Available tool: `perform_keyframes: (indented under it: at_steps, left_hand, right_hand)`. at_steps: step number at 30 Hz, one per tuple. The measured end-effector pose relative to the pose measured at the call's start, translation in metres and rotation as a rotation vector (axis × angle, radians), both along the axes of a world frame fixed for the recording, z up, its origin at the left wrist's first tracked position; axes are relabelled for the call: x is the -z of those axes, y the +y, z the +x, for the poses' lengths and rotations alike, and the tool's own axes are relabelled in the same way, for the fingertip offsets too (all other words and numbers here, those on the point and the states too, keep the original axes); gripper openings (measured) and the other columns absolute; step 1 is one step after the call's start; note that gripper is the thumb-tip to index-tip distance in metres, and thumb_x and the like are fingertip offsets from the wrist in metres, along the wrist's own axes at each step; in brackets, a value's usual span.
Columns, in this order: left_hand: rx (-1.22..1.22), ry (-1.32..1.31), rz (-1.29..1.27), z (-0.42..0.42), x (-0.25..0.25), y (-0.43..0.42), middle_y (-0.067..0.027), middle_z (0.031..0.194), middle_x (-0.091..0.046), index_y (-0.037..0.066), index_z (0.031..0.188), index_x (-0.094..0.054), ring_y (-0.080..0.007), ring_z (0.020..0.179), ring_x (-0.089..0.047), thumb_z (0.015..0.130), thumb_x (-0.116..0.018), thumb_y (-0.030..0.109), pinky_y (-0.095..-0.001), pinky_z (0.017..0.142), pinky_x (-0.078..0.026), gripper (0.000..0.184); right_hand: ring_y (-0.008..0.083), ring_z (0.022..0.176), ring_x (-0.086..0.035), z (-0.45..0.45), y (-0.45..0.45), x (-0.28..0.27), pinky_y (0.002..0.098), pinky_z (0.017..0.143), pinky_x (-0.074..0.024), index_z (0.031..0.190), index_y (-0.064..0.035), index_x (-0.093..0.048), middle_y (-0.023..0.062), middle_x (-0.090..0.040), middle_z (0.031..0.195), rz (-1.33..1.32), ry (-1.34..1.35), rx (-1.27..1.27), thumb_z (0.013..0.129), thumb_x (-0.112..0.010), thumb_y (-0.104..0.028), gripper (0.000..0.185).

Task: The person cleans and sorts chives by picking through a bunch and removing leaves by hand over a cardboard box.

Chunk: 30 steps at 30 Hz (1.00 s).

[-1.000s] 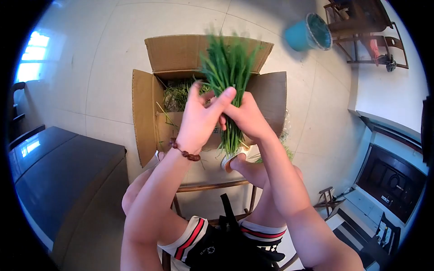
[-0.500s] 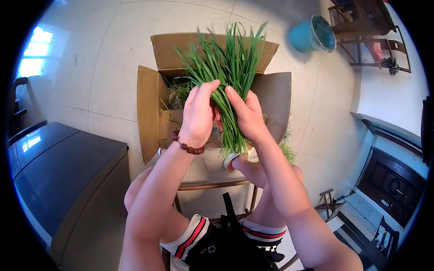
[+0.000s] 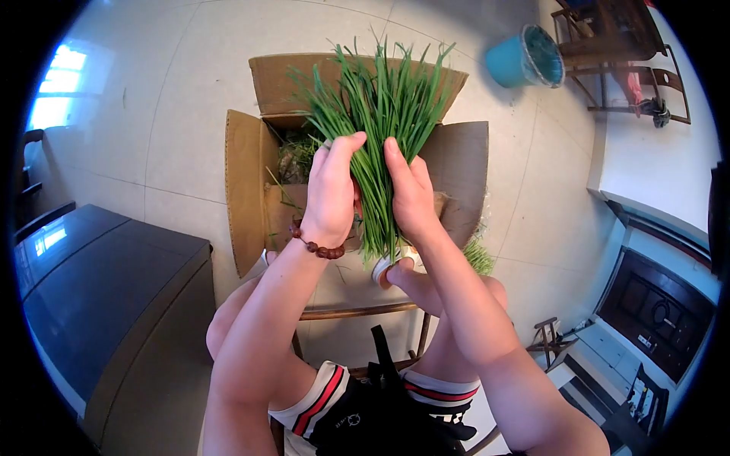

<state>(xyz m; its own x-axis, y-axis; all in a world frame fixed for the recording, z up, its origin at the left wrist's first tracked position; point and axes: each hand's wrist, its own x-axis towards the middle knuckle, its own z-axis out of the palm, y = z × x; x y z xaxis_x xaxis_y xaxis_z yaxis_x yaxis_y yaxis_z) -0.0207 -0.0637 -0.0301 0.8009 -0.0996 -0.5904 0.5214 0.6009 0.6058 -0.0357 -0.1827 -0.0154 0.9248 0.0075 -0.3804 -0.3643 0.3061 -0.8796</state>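
Observation:
A thick bunch of garlic chives (image 3: pixel 378 163) is held between my two hands above an open cardboard box (image 3: pixel 245 190). Its leafy tips fan out away from me, and the stalk ends point back towards my lap. My left hand (image 3: pixel 332 190), with a beaded bracelet (image 3: pixel 315 247) on the wrist, is closed around the left side of the bunch. On the right side my right hand (image 3: pixel 411 190) grips it, the thumb lying along the top. Both sets of fingers are partly hidden under the stalks. Loose greens (image 3: pixel 299 156) lie inside the box at its left.
More greens (image 3: pixel 477 258) lie on the floor right of the box. A dark, shiny-topped cabinet (image 3: pixel 106 266) stands at left. A teal bucket (image 3: pixel 508 62) with a plastic liner is at the upper right, beside wooden furniture (image 3: pixel 608 45). A wooden bar (image 3: pixel 361 311) crosses between my legs.
The bunch has spread wider and straighter between my hands, its stalks more evenly aligned. My right thumb has shifted slightly and now points more straight ahead.

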Motion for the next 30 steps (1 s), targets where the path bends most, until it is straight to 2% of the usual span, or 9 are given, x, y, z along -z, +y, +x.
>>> perform_keyframes:
  at_steps: [2, 3, 4, 6, 7, 14, 16, 18, 30]
  left_hand:
    - [-0.005, -0.092, 0.006, 0.005, -0.021, -0.005, 0.0001, 0.087, -0.063, 0.004, 0.107, -0.065, -0.0068, 0.061, -0.054, 0.099, -0.058, 0.026, -0.0241, 0.05, -0.04, 0.024]
    - [0.003, -0.091, 0.008, 0.003, -0.02, -0.002, 0.0008, 0.094, -0.067, 0.004, 0.105, -0.066, -0.0057, 0.076, -0.06, 0.098, -0.063, 0.021, -0.0231, 0.063, -0.046, 0.018]
    - [0.005, -0.09, 0.007, 0.003, -0.021, -0.004, 0.0008, 0.094, -0.067, 0.004, 0.105, -0.066, -0.0057, 0.076, -0.06, 0.098, -0.063, 0.021, -0.0231, 0.063, -0.046, 0.018]
    - [0.075, -0.265, 0.04, 0.004, -0.023, -0.007, -0.0041, 0.115, -0.068, 0.002, 0.123, -0.06, -0.0122, 0.104, -0.064, 0.099, -0.064, 0.015, -0.0296, 0.092, -0.05, 0.028]
    - [0.155, -0.299, 0.077, 0.003, -0.025, -0.008, -0.0053, 0.124, -0.065, 0.001, 0.129, -0.056, -0.0126, 0.113, -0.061, 0.1, -0.065, 0.014, -0.0303, 0.1, -0.047, 0.034]
    - [0.105, -0.29, 0.145, -0.003, -0.015, -0.021, -0.0044, 0.128, -0.063, 0.002, 0.136, -0.052, -0.0119, 0.116, -0.058, 0.102, -0.063, 0.013, -0.0296, 0.102, -0.045, 0.038]
    - [0.06, -0.267, 0.151, -0.005, -0.011, -0.023, -0.0087, 0.126, -0.064, -0.001, 0.136, -0.049, -0.0131, 0.112, -0.061, 0.099, -0.068, 0.015, -0.0304, 0.099, -0.048, 0.044]
    - [0.268, -0.321, 0.234, -0.006, -0.009, -0.019, -0.0091, 0.124, -0.066, -0.002, 0.133, -0.052, -0.0132, 0.112, -0.061, 0.099, -0.069, 0.015, -0.0303, 0.099, -0.048, 0.042]
    - [0.277, -0.281, 0.161, -0.012, -0.01, -0.024, -0.0043, 0.124, -0.066, -0.001, 0.137, -0.054, -0.0091, 0.109, -0.057, 0.107, -0.054, 0.015, -0.0288, 0.097, -0.047, 0.034]
  right_hand:
    - [0.0061, 0.085, -0.058, 0.0, 0.0, 0.004, 0.025, 0.073, -0.0492, 0.116, -0.003, -0.064, -0.0009, -0.066, 0.099, 0.021, -0.01, 0.017, 0.109, -0.051, -0.035, 0.034]
    - [0.0046, 0.089, -0.056, 0.0, 0.0, 0.005, 0.0245, 0.077, -0.0479, 0.117, -0.003, -0.064, -0.0021, -0.066, 0.102, 0.044, -0.023, 0.03, 0.109, -0.052, -0.034, 0.034]
    - [0.0046, 0.089, -0.056, 0.001, 0.001, 0.005, 0.0245, 0.077, -0.0479, 0.117, -0.003, -0.064, -0.0021, -0.066, 0.102, 0.043, -0.022, 0.032, 0.109, -0.052, -0.034, 0.034]
    - [0.0049, 0.093, -0.055, 0.002, 0.001, 0.005, 0.0253, 0.083, -0.0469, 0.119, -0.002, -0.064, -0.0013, -0.066, 0.106, -0.002, -0.1, 0.058, 0.109, -0.052, -0.032, 0.033]
    - [0.0049, 0.093, -0.055, 0.003, -0.001, 0.006, 0.0253, 0.083, -0.0469, 0.119, -0.002, -0.064, -0.0013, -0.066, 0.106, -0.003, -0.1, 0.059, 0.109, -0.052, -0.032, 0.033]
    - [0.0091, 0.1, -0.058, 0.01, -0.011, 0.013, 0.0282, 0.092, -0.0462, 0.121, 0.0006, -0.064, 0.0029, -0.067, 0.113, -0.063, -0.119, 0.129, 0.108, -0.053, -0.027, 0.033]
    - [0.01, 0.102, -0.059, 0.012, -0.013, 0.008, 0.0285, 0.093, -0.0462, 0.122, 0.0014, -0.063, 0.0041, -0.068, 0.115, -0.026, -0.104, 0.186, 0.108, -0.053, -0.027, 0.033]
    - [0.0116, 0.103, -0.06, 0.013, -0.015, 0.004, 0.0292, 0.094, -0.0468, 0.122, 0.0025, -0.063, 0.006, -0.068, 0.117, 0.015, -0.05, 0.211, 0.107, -0.054, -0.026, 0.033]
    - [0.009, 0.089, -0.064, 0.02, -0.043, -0.002, 0.027, 0.083, -0.05, 0.107, 0.0021, -0.073, 0.0039, -0.073, 0.102, -0.206, -0.179, 0.027, 0.097, -0.067, -0.013, 0.019]
